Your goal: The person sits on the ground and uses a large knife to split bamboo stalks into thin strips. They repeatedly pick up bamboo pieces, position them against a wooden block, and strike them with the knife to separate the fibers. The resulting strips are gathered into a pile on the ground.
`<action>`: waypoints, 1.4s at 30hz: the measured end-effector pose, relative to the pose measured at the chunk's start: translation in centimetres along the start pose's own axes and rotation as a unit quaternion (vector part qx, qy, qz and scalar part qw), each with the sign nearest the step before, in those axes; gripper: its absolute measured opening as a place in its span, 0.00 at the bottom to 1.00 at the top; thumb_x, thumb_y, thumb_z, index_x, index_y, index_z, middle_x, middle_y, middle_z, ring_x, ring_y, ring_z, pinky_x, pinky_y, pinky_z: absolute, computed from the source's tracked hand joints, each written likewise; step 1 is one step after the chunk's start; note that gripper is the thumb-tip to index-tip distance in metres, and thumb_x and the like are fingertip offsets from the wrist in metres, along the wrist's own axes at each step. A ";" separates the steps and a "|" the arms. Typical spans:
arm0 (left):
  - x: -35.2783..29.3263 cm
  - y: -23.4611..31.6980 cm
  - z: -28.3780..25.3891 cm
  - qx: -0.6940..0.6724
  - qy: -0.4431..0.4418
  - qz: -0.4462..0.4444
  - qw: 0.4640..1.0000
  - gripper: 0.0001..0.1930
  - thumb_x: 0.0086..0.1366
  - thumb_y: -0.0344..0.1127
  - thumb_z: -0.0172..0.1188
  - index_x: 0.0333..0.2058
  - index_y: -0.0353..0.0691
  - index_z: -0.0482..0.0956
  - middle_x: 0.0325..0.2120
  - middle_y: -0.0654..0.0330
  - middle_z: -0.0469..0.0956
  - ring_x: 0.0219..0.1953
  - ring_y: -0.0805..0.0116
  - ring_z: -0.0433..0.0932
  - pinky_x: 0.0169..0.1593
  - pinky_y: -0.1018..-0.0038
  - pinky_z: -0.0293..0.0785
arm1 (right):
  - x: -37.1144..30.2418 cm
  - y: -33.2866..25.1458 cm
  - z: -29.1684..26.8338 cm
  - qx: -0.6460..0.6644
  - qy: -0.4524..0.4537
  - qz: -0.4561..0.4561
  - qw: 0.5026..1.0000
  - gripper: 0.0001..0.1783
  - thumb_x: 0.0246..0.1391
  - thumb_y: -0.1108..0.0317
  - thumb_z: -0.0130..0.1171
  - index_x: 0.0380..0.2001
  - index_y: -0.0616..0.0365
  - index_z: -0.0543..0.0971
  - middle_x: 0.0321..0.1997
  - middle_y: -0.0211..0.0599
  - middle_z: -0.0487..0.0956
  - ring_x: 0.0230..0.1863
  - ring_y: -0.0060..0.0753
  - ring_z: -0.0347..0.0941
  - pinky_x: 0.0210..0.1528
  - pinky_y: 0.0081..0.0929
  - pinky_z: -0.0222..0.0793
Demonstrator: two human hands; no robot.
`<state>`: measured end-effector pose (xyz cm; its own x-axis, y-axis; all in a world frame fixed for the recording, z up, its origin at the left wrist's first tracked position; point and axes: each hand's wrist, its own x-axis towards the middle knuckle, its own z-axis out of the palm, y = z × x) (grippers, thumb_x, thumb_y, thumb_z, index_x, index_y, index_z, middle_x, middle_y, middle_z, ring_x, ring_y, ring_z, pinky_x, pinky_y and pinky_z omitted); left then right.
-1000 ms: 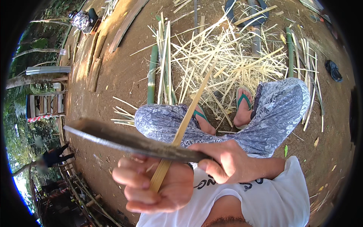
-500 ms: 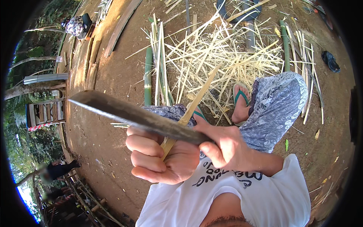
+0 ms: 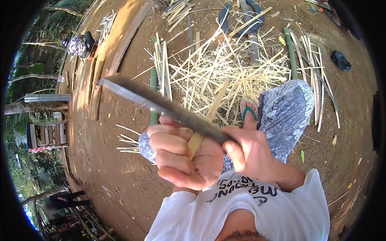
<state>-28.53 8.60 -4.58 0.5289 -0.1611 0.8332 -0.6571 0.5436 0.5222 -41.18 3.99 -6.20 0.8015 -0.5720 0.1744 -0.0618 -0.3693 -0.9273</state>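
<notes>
My right hand [image 3: 253,152] is closed round the handle end of a large machete [image 3: 161,102], whose long dark blade points to the upper left, slightly smeared by motion. My left hand [image 3: 187,158], palm turned up and fingers curled, grips a pale flat bamboo strip [image 3: 217,100]. The strip slants away from me toward the upper right, and the blade crosses over it just beyond my left fingers. Whether the edge touches the strip I cannot tell. The handle is mostly hidden by my right fingers.
Beyond my feet lies a heap of pale bamboo slivers [image 3: 229,70]. Green bamboo poles [image 3: 153,92] flank it, with split strips [image 3: 317,76] alongside. Farther off are a dark ring [image 3: 241,30], a black plastic bag [image 3: 341,60], logs [image 3: 95,92] and a seated person [image 3: 79,45] at left.
Both hands have moved rightward in the picture, with the machete and strip. The blade tip has shifted up and right. Less of the strip's far end shows, while the ground has slid left.
</notes>
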 end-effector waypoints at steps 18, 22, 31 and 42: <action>-0.6 -0.3 0.1 0.030 -0.033 -0.015 0.999 0.18 0.76 0.45 0.32 0.24 0.50 0.57 0.26 0.66 0.61 0.32 0.67 0.56 0.44 0.67 0.56 | 0.3 1.2 -0.2 0.038 -0.031 0.073 0.996 0.20 0.65 0.60 0.47 0.41 0.69 0.78 0.22 0.48 0.78 0.24 0.58 0.74 0.48 0.44 0.67; -0.6 -0.5 -0.1 0.040 -0.038 0.001 0.998 0.19 0.76 0.45 0.31 0.24 0.50 0.59 0.25 0.66 0.61 0.32 0.67 0.56 0.43 0.66 0.55 | 0.3 -0.4 -0.6 -0.001 0.024 -0.037 0.999 0.17 0.65 0.57 0.51 0.39 0.60 0.81 0.21 0.46 0.79 0.25 0.52 0.79 0.42 0.43 0.68; -1.1 0.2 -1.3 0.051 -0.032 -0.038 0.997 0.18 0.76 0.45 0.31 0.24 0.52 0.56 0.26 0.70 0.57 0.33 0.68 0.54 0.48 0.66 0.56 | -0.5 0.5 -0.3 0.033 -0.022 0.052 0.998 0.22 0.68 0.59 0.42 0.35 0.66 0.79 0.22 0.53 0.74 0.37 0.70 0.74 0.48 0.54 0.66; -0.7 -0.6 -1.6 -0.031 0.029 -0.039 0.998 0.19 0.76 0.45 0.30 0.23 0.52 0.55 0.25 0.70 0.55 0.31 0.71 0.54 0.52 0.68 0.57 | -0.5 1.4 1.3 0.080 -0.058 0.054 0.994 0.21 0.67 0.58 0.45 0.41 0.67 0.78 0.22 0.50 0.77 0.27 0.60 0.75 0.53 0.46 0.65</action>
<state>-27.60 9.72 -5.81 0.6080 -0.1580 0.7781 -0.5790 0.5823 0.5707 -40.87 4.73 -8.07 0.8591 -0.5103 0.0396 -0.0634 -0.1829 -0.9811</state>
